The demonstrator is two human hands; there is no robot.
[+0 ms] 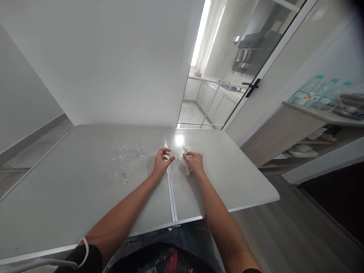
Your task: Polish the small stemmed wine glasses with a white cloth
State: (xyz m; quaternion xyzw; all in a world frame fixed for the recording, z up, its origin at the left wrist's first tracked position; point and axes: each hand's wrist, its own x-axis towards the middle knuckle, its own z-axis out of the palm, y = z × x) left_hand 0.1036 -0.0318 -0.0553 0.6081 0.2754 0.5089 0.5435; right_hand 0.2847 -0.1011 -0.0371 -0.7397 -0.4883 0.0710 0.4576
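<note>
White table (227, 170), split by a metal seam (172, 197). Over the seam, the left hand (162, 161) is bare, thumb and fingers loosely parted. The right hand (195, 161), just beside it over the right half, pinches something white. Clear glasses (120, 163) sit left of both hands. The white piece (188, 170) pokes out below the right fingers, its material unclear.

The fingers (187, 155) of the person's right hand (196, 161) cover most of a small white piece (189, 169), leaving its shape and material unclear. Left of centre, colourless transparent glassware (119, 163) blurs into the pale grey worktop (71, 212), which the left edge cuts off. At upper right, labels on clear teal-capped plastic bottles (314, 93) are too small to read.
</note>
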